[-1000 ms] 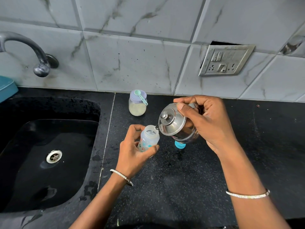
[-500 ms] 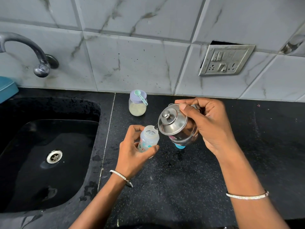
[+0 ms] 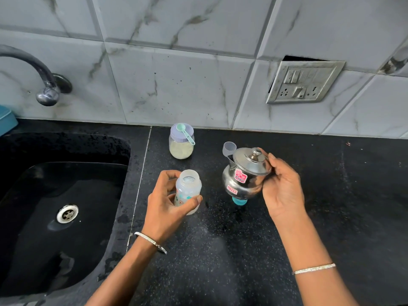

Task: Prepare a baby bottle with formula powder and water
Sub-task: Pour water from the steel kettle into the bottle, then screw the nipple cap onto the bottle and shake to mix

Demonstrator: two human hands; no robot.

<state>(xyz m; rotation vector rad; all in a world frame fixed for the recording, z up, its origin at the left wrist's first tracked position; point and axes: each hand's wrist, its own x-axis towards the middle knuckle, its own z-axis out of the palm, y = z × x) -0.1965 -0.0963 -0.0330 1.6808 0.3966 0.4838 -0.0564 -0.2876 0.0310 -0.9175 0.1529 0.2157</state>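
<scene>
While the baby bottle (image 3: 188,189) is gripped by curled fingers (image 3: 193,201) of the left hand (image 3: 166,209), the steel pot (image 3: 244,177) — lid (image 3: 251,161) on — is clasped beside it by the right hand (image 3: 283,192).

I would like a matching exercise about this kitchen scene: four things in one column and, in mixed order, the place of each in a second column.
Things:
1 baby bottle
2 steel pot
3 powder jar
4 green scoop

Places:
A on the purple lid
B in the right hand
C in the left hand
D on the counter, near the wall

Pairs: 1-C, 2-B, 3-D, 4-A
</scene>
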